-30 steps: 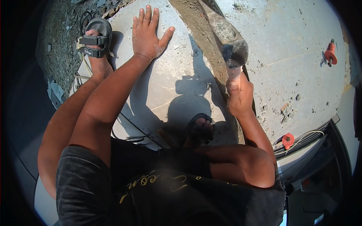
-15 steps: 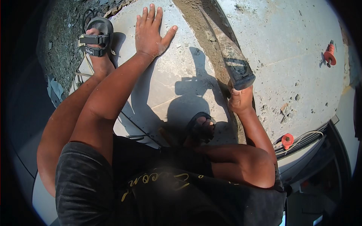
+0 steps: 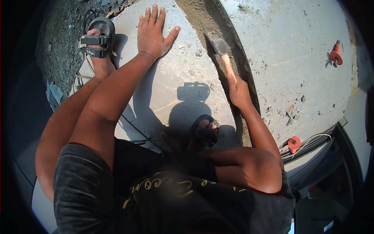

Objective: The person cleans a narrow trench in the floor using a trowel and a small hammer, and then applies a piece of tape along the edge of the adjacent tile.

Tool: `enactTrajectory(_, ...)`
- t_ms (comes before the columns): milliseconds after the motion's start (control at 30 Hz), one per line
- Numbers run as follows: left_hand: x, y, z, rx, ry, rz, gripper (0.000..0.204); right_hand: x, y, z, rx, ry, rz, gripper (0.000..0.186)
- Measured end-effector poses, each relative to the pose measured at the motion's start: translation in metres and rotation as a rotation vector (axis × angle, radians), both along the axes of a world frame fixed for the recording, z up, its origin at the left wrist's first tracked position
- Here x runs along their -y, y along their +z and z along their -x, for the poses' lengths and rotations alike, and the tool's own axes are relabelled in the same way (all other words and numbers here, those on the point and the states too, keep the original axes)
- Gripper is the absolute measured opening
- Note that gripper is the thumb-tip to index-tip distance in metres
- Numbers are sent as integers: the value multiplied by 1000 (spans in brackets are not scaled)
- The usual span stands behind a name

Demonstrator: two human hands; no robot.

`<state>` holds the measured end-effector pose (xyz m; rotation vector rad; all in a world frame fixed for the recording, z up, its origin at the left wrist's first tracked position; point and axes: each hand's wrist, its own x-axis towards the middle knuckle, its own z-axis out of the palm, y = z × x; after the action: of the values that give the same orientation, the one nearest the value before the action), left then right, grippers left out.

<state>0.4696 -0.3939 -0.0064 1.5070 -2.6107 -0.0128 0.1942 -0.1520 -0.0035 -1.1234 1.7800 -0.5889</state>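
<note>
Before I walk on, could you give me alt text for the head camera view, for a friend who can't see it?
The person's right hand grips a wooden-handled hammer at a soil-bottomed trench between two concrete slabs. The left hand rests flat, fingers spread, on the left slab; a red-gripped chisel lies on the right one.

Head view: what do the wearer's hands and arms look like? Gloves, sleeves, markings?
Left hand and right hand are gloveless, with no rings, watch or cables visible. The left sleeve is black, short, loose and wrinkled; the right cuff can't be made out.
</note>
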Motion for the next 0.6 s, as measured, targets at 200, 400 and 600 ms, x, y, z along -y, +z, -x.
enactTrajectory(200, -5, 4, -6, -27, 7, -14, 81, 15, 50, -15, 185, -80, -6, 62)
enactTrajectory(400, -1, 7, -1, -54, -16, 0, 80, 22, 21, -10, 206, -41, 152, 63)
enactTrajectory(600, -3, 2, -5, -9, -1, -11, 81, 22, 30, -14, -6, 25, -159, 63)
